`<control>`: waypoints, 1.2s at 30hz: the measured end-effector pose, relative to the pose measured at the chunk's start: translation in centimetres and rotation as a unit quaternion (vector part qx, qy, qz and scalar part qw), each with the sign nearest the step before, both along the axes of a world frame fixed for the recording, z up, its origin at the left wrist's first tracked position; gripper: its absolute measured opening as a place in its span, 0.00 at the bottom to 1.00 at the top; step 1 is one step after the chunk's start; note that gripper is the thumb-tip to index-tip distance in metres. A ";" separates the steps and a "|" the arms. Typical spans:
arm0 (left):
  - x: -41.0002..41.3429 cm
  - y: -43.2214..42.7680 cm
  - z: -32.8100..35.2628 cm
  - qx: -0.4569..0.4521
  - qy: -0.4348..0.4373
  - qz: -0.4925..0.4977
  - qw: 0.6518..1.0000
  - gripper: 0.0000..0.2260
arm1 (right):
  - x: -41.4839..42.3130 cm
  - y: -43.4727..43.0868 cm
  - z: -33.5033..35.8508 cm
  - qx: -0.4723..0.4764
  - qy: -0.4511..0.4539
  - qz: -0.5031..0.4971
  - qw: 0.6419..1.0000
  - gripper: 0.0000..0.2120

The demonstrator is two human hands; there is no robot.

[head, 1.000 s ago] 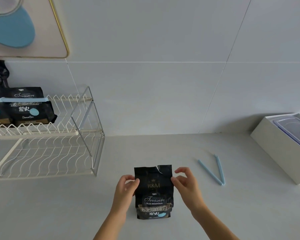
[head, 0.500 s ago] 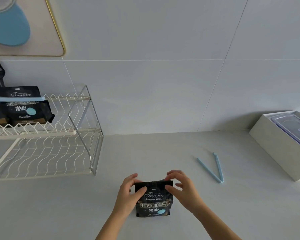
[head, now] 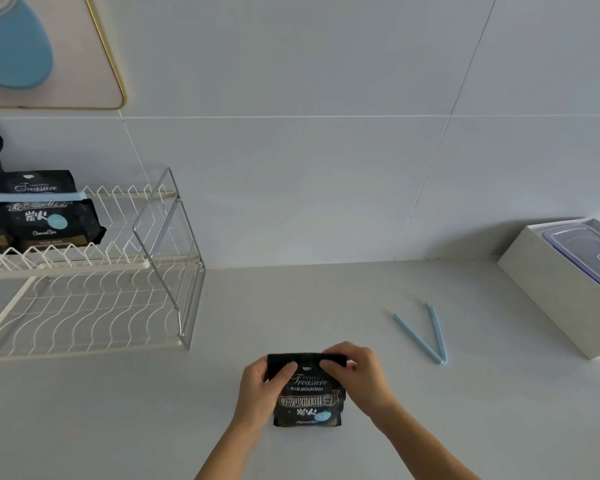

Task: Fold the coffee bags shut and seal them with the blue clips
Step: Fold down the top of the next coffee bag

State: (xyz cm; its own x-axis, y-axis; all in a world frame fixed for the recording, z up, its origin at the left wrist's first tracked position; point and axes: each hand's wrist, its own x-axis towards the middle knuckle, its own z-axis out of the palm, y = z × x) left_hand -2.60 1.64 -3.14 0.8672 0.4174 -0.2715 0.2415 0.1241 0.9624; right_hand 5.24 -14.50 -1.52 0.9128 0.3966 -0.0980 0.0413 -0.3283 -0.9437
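The glossy black foil coffee bag (head: pixel 307 393) stands upright on the pale matte desk (head: pixel 430 427), label toward the camera, top folded over. The left hand (head: pixel 262 389) and right hand (head: pixel 355 374) pinch that fold. An open slim blue plastic clip (head: pixel 426 336) lies near, right; a white wire rack (head: pixel 84 299) holding a clipped bag (head: pixel 49 213) stands left.

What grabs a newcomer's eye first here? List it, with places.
Front and centre, the left hand and right hand pinch down the folded top of a black coffee bag on the counter. To its right lies an open blue clip; a clipped bag sits on the wire rack at left.
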 end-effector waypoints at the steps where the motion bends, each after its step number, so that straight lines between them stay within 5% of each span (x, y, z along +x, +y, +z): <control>1: 0.3 0.0 0.2 0.008 -0.011 0.004 1.000 0.01 | 0.2 0.1 0.1 0.004 -0.017 -0.011 1.000 0.08; 6: 0.9 0.1 0.2 0.107 -0.025 -0.009 0.994 0.06 | 1.4 -0.2 0.1 -0.041 -0.053 0.022 0.998 0.08; 9: 1.1 0.8 0.1 0.079 -0.050 -0.003 0.996 0.04 | 1.7 -0.3 0.4 -0.029 -0.089 0.043 0.995 0.11; 14: 0.9 -0.3 -1.4 0.023 0.029 -0.057 0.998 0.05 | 2.5 -0.9 -1.2 -0.045 0.003 0.037 0.998 0.04; 17: 1.0 -0.2 -1.9 0.020 0.032 -0.055 0.998 0.07 | 5.0 -2.4 -1.6 -0.048 -0.017 0.045 0.998 0.06; 21: 0.8 -0.5 -2.1 -0.021 0.038 -0.049 0.998 0.07 | 9.4 -8.2 -4.2 -0.172 -0.085 -0.113 0.975 0.10; 24: 0.7 -0.8 -2.4 -0.040 0.037 -0.033 0.998 0.06 | 11.1 -14.2 -7.2 -0.315 0.044 -0.216 0.923 0.21; 27: 1.0 -0.7 -2.6 -0.042 0.041 -0.029 0.998 0.06 | 10.0 -16.8 -9.4 -0.385 0.071 -0.172 0.904 0.22; 31: 1.4 -0.6 -2.6 -0.042 0.043 -0.030 0.998 0.07 | 7.2 -16.0 -9.6 -0.375 -0.030 -0.100 0.921 0.11; 36: 1.3 -0.7 -2.7 -0.045 0.047 -0.031 0.997 0.06 | 5.8 -12.3 -9.3 -0.334 -0.048 -0.066 0.939 0.10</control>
State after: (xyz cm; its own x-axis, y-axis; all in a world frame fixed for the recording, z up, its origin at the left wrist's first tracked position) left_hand -1.32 0.99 -5.87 0.8595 0.3350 -0.3861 0.3397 0.1902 0.9211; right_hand 11.04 -26.84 -10.84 0.9669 0.1584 -0.1998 0.0325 -0.8538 -0.5195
